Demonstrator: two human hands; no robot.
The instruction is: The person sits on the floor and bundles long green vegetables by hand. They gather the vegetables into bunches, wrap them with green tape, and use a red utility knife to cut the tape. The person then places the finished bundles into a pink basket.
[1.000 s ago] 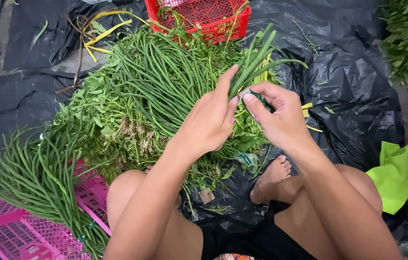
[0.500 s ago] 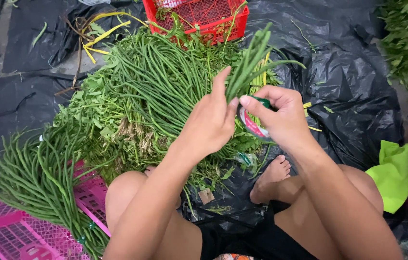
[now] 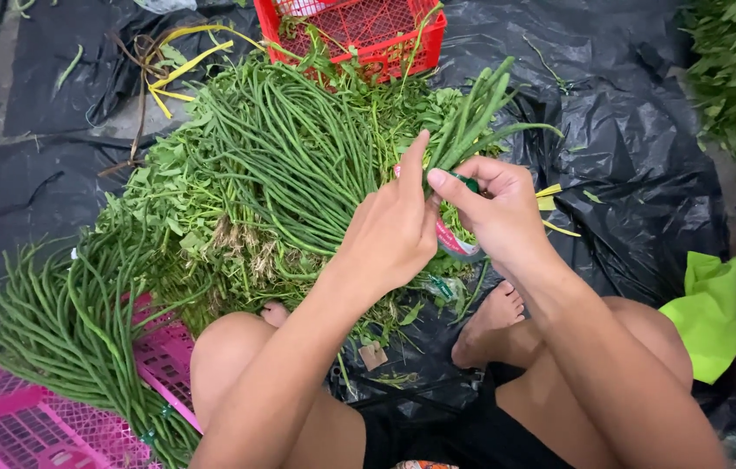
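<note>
Black plastic sheet (image 3: 637, 130): crinkled, glossy, covers ground.
Bean heap (image 3: 290, 148): long thin green pods on leafy stalks.
Pink crate (image 3: 29, 426), red crate (image 3: 359, 26): plastic lattice.
Bean bundle (image 3: 472, 108): above heap, left hand (image 3: 390, 230) clamped round stems.
Tape roll (image 3: 455, 239): right hand (image 3: 494, 208) pinching it.

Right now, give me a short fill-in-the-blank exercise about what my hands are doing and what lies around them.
1. Both hands grip a small bunch of long ____.
2. The right hand also holds a roll of ____.
3. The crate beyond the pile is ____.
4. The crate at lower left is ____.

Missing words: beans; tape; red; pink
</note>
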